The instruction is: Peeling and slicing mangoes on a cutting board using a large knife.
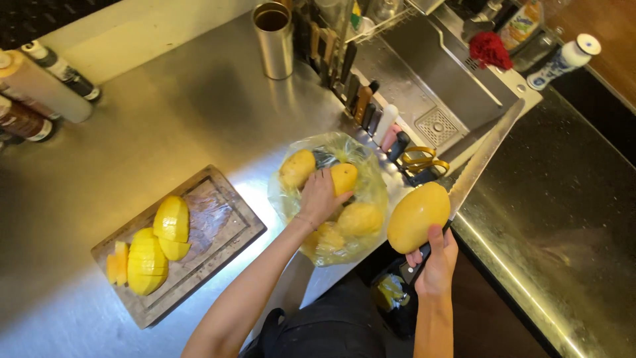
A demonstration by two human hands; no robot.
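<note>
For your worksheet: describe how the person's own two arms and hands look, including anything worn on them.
Both arms are bare up to where the picture ends, with no sleeves or gloves. The left hand has a thin bracelet round the wrist. The right hand and its wrist carry no band, watch or ring that can be made out.

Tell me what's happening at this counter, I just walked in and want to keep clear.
A person is handling mangoes. The left hand reaches into a clear plastic bag of mangoes on the steel counter. The right hand holds a whole mango together with a long knife, its blade pointing away from the person. Scored mango pieces lie on the wooden cutting board.
</note>
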